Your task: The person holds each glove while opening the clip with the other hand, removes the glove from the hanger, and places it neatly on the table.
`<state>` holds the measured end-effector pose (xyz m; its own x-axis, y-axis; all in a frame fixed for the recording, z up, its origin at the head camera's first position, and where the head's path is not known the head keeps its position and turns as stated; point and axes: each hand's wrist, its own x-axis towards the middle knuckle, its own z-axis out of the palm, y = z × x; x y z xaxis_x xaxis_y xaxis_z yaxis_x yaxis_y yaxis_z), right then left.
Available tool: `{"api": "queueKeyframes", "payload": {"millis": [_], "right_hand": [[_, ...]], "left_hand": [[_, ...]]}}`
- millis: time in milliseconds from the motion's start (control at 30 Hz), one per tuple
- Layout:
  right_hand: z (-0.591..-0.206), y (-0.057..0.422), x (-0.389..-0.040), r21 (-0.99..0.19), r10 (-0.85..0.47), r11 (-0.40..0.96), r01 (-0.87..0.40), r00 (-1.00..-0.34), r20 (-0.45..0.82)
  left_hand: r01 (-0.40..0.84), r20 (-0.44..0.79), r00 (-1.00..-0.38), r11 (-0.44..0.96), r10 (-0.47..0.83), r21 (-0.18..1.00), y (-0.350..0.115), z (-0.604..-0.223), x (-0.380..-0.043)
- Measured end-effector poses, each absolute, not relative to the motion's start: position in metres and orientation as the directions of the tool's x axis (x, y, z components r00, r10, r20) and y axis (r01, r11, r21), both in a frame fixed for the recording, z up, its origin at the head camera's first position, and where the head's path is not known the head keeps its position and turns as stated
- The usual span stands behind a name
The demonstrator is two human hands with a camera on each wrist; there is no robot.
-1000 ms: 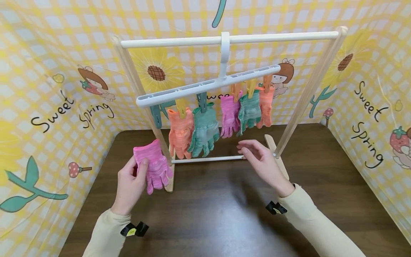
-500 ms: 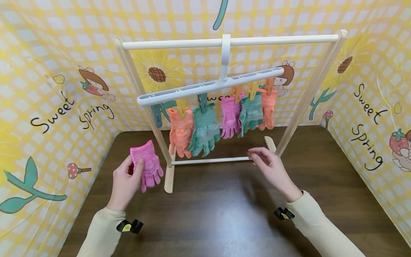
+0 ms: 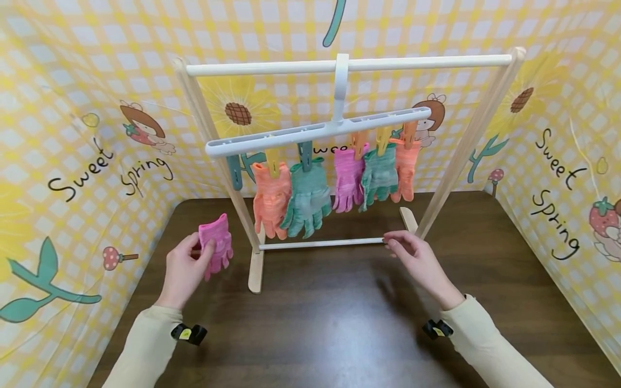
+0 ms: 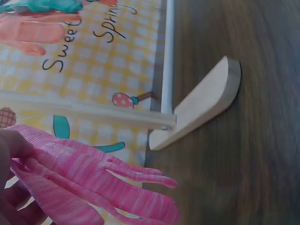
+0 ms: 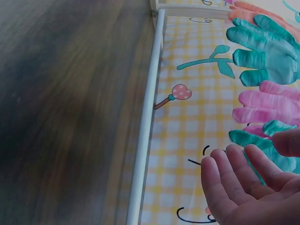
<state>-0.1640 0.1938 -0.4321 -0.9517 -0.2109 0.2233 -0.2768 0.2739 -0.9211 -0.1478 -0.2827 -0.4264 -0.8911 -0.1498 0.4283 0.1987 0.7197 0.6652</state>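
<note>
My left hand (image 3: 183, 269) pinches a pink knit glove (image 3: 216, 245) by its cuff, left of the rack; in the left wrist view the glove's fingers (image 4: 140, 201) dangle over the table. Relaxed and holding nothing, my right hand (image 3: 421, 264) hovers by the rack's right foot. A pale grey clip hanger (image 3: 320, 129) hangs from the rack's top bar, tilted. Clothespins on it hold an orange glove (image 3: 271, 199), a green glove (image 3: 309, 196), a pink glove (image 3: 348, 178), another green glove (image 3: 380, 175) and an orange glove (image 3: 406, 167). A teal clothespin (image 3: 235, 172) at its left end holds nothing.
The wooden rack (image 3: 477, 134) stands on a dark brown table (image 3: 320, 323), with a white lower bar (image 3: 320, 244) and flat wooden feet (image 3: 256, 269). Yellow checked cloth (image 3: 77, 124) walls the table at the back and both sides.
My left hand has drawn the pink glove leftward, away from the rack. My right hand has moved a little right and down, still holding nothing. The hanger's right end has dipped slightly.
</note>
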Motion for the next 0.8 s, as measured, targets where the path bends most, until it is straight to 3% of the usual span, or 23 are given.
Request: {"api": "queueKeyframes", "payload": {"millis": [333,800], "right_hand": [[-0.442,0.207,-0.162,-0.898,-0.189,0.363,-0.249,-0.963,0.191],[-0.417,0.201,-0.144,-0.889,-0.173,0.399,-0.224,-0.971,0.167]], "left_hand": [[0.246,0.495,-0.865,0.789,-0.085,0.564,-0.299,-0.434,-0.165],[0.244,0.588,-0.809,0.906,-0.007,0.347,-0.326,-0.439,-0.191]]}}
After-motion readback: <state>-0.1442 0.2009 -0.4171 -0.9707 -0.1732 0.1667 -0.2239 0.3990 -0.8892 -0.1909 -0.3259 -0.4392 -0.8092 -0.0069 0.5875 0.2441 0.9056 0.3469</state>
